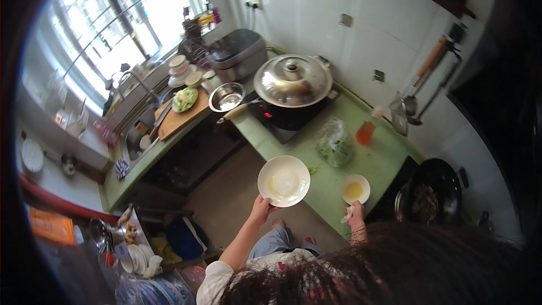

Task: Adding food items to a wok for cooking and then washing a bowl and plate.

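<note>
My left hand (262, 209) grips the near rim of a white plate (284, 181), which has a wet, yellowish film on it and is held up over the floor beside the counter. At the counter's right part, my right hand (356, 214) is at the near rim of a small white bowl (355, 189) of yellow liquid. A crumpled white cloth or tissue (347, 214) is in that same hand. Whether the bowl rests on the counter I cannot tell.
A lidded steel wok (293, 80) stands on a lit induction cooker (286, 123). Nearby are a plastic bag of greens (334, 148) and a jar of orange-red liquid (365, 133). At right is a black wok (436, 195) with food. A knife (165, 115) lies on the cutting board (186, 118).
</note>
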The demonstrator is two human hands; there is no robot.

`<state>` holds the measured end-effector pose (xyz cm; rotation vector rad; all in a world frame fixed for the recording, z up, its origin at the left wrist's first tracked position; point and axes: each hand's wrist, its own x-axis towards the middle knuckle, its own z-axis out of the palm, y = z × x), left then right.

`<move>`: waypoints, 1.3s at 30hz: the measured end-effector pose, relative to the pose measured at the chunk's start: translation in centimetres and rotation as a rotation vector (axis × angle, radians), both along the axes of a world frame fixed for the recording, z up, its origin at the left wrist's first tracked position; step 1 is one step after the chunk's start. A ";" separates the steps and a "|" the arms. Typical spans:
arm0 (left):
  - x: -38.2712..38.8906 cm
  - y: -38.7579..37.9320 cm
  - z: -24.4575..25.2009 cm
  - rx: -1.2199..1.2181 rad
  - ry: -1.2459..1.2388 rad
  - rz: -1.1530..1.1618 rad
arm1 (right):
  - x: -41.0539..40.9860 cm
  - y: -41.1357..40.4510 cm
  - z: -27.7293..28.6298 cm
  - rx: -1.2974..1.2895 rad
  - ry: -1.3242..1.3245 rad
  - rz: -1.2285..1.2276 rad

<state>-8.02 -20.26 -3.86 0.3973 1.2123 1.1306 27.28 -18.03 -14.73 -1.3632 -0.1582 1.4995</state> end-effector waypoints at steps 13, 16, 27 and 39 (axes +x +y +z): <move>-29.1 -0.5 3.1 0.072 0.025 0.440 | -27.2 4.2 10.2 -0.155 0.212 0.594; -37.6 -0.2 5.4 0.095 0.060 0.558 | -36.9 6.8 12.4 -0.157 0.255 0.667; -73.0 5.1 5.1 -0.052 0.794 0.909 | -70.4 20.6 17.2 0.052 0.429 1.065; -90.1 14.4 2.9 -0.693 1.889 0.214 | -102.2 38.1 16.0 0.322 0.155 1.397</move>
